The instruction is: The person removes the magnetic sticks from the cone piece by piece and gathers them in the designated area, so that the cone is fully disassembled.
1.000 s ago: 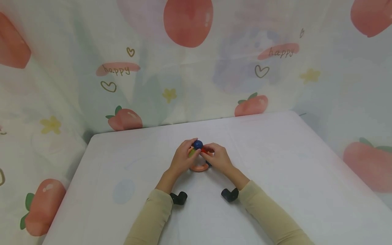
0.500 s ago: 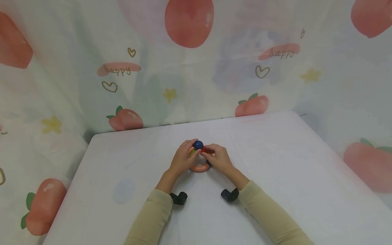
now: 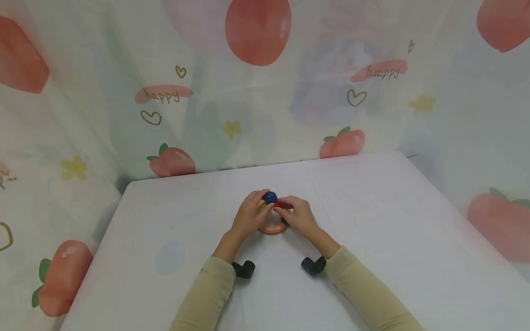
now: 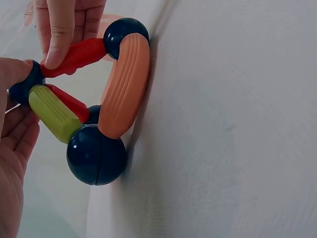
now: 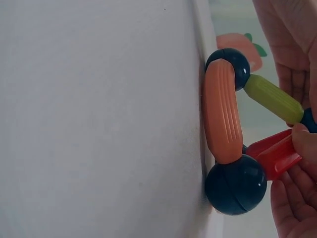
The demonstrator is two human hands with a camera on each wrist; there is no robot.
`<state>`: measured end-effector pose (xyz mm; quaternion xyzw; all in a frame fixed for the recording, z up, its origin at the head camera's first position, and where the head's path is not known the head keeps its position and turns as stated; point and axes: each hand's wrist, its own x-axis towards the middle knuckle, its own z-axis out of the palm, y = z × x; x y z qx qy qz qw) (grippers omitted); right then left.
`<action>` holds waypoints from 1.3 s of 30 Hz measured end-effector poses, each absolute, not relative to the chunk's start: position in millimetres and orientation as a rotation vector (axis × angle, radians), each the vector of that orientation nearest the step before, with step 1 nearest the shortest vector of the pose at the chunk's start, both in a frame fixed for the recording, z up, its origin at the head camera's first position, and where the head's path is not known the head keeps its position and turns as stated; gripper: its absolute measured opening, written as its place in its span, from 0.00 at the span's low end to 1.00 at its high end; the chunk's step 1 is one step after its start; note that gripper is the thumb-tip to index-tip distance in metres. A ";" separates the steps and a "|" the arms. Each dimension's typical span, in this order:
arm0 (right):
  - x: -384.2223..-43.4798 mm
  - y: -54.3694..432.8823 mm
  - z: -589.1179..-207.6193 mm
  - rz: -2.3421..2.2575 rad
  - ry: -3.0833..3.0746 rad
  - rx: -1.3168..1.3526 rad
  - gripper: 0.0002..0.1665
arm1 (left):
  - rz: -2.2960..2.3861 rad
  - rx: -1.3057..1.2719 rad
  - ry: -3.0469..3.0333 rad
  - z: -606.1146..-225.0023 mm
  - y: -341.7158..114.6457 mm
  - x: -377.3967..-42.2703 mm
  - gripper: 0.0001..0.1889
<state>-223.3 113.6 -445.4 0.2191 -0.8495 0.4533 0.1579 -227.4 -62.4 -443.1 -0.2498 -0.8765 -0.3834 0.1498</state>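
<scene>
A small frame of magnetic rods and dark blue balls stands on the table between the two hands. My left hand [image 3: 247, 215] grips the top blue ball [image 4: 29, 82]. Opposite it, my right hand [image 3: 303, 216] pinches a red rod [image 4: 83, 55] between thumb and fingers. That rod runs from the top ball to a lower ball [image 4: 124, 35]. A green rod [image 5: 273, 98] and a second red rod [image 4: 68, 103] also slope down from the top. Along the base, a curved orange rod [image 5: 222, 111] joins two lower balls, one of them a blue ball [image 5: 236, 184] at the near right.
The white table [image 3: 165, 294] reaches back to a patterned cloth [image 3: 265, 105] printed with fruit and hearts. Black wrist mounts [image 3: 244, 269] jut inward beneath both forearms, low over the tabletop.
Both hands keep their hold on the frame of rods and balls, with hardly any movement. The head view has shifted slightly, so everything sits a little further right and lower.
</scene>
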 end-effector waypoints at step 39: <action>-215.0 132.0 -440.0 1.290 -2.470 0.560 0.14 | -1.087 -0.625 -2.579 -440.6 -64.0 -227.7 0.23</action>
